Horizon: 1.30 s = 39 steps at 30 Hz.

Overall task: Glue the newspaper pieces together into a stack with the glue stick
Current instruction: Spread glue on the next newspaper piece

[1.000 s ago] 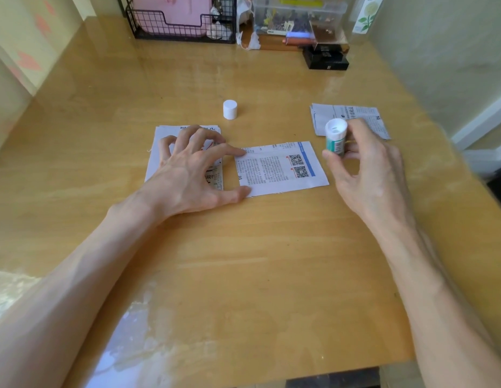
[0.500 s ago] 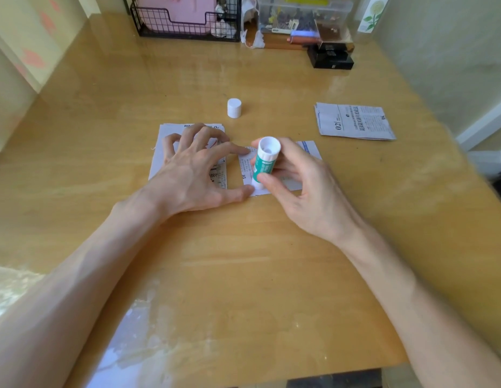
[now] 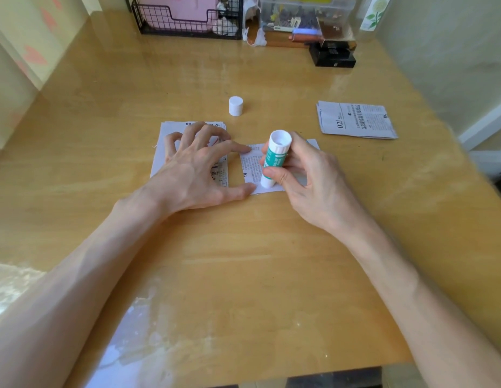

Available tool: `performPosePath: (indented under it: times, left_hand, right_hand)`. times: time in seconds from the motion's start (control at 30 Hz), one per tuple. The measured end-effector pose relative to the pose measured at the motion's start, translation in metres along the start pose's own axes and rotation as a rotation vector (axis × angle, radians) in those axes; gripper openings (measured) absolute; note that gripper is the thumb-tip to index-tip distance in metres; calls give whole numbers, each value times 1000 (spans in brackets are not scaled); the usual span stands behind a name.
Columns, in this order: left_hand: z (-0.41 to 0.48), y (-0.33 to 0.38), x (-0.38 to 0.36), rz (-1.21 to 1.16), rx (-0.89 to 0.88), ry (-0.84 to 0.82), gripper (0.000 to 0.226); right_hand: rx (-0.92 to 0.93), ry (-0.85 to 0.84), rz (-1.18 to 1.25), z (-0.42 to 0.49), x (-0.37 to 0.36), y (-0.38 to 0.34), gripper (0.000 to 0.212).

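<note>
1. At the far left we see one newspaper piece (image 3: 160, 159) lying flat on the wooden table (image 3: 243, 261).
2. The left hand (image 3: 198, 169) rests on it with fingers spread and arched. It presses down and clasps nothing. The index fingertip and thumb tip reach across to the left edge of the middle newspaper piece (image 3: 250, 168).
3. Beyond the left hand, well apart from it, the white cap (image 3: 235, 106) stands upright on the bare table.
4. The middle piece lies just beside the left piece, with a narrow strip of table between them.
5. The glue stick (image 3: 274, 158), green with white ends, stands tilted on the middle piece. Its lower end touches the paper near the near edge, and its upper end leans away and to the right.
6. The right hand (image 3: 308, 180) pinches the glue stick, thumb on the near side and fingers curled round the far side.
7. Farther right and away, the third newspaper piece (image 3: 355, 120) lies alone.
8. Along the far edge of the table we see a black wire basket (image 3: 187, 26), a clear plastic box (image 3: 305, 12) and a black box (image 3: 331, 54).
</note>
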<state>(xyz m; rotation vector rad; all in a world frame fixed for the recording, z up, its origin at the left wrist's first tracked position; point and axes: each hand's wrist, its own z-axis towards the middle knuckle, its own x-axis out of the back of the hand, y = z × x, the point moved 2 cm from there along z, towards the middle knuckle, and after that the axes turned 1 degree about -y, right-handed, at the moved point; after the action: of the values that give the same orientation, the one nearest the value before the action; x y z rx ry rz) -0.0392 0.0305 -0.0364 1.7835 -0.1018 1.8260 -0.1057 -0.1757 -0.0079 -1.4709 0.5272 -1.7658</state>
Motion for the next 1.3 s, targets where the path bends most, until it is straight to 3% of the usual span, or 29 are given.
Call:
performPosePath:
  times: [0.8, 1.3]
  left_hand:
    - [-2, 0, 1, -27, -13, -2, 83]
    - [-2, 0, 1, -22, -11, -10, 84]
  right_hand:
    - [-159, 95, -120, -10, 42, 23, 20]
    - [-129, 161, -395, -12, 54, 30, 18]
